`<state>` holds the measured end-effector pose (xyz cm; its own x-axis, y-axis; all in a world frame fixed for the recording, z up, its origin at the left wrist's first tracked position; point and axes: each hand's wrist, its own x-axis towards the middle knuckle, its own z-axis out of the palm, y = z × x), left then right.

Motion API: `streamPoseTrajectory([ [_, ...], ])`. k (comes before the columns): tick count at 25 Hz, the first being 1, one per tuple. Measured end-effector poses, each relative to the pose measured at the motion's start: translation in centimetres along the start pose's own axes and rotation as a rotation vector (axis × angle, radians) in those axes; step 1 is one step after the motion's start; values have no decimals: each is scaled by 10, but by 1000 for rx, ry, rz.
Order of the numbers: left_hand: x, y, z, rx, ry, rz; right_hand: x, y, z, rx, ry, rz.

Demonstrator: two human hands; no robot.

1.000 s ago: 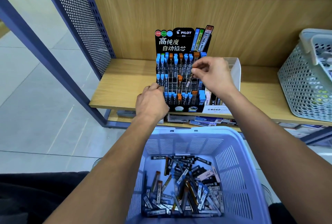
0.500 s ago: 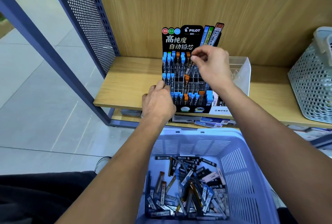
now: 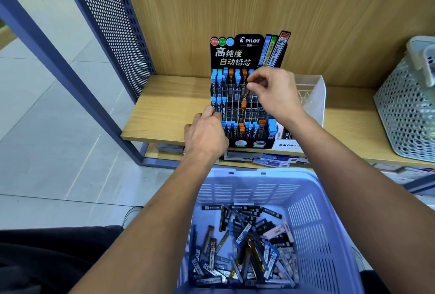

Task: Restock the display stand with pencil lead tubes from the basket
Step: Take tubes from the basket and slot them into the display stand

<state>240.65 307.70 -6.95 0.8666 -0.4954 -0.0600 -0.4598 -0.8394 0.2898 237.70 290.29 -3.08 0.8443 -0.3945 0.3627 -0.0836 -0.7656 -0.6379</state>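
Observation:
A black Pilot display stand [image 3: 235, 58] sits on the wooden shelf [image 3: 164, 110], with blue, orange and green capped lead tubes in its three rows and several empty slots in the middle row. My left hand [image 3: 207, 133] grips the stand's left edge at the lower rows. My right hand [image 3: 273, 91] is at the top row and pinches a tilted lead tube [image 3: 246, 93] between thumb and fingertips, its lower end over the slots. Below me, the pale blue basket [image 3: 306, 199] holds several loose lead tubes [image 3: 244, 246].
A clear acrylic box [image 3: 314, 95] and a white Mono box [image 3: 287, 145] stand right of the stand. A grey perforated basket [image 3: 404, 114] is at the far right. A perforated metal panel [image 3: 110, 22] bounds the shelf's left. Flat boxes [image 3: 270, 159] lie on the lower shelf.
My right hand has risen from the middle row to the top row, still pinching the tube. My left hand has stayed on the stand's left edge.

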Motion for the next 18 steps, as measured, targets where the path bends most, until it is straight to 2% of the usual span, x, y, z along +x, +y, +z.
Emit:
streamPoseTrajectory([
  [6,0,2,-2,-1,-2,-6,3,6,4,-15,43,5],
  [14,0,3,-2,3,-4,-8,0,17,22,-165,-149,19],
  [18,0,2,-2,-8,-4,-6,-5,16,18,-136,-155,46],
])
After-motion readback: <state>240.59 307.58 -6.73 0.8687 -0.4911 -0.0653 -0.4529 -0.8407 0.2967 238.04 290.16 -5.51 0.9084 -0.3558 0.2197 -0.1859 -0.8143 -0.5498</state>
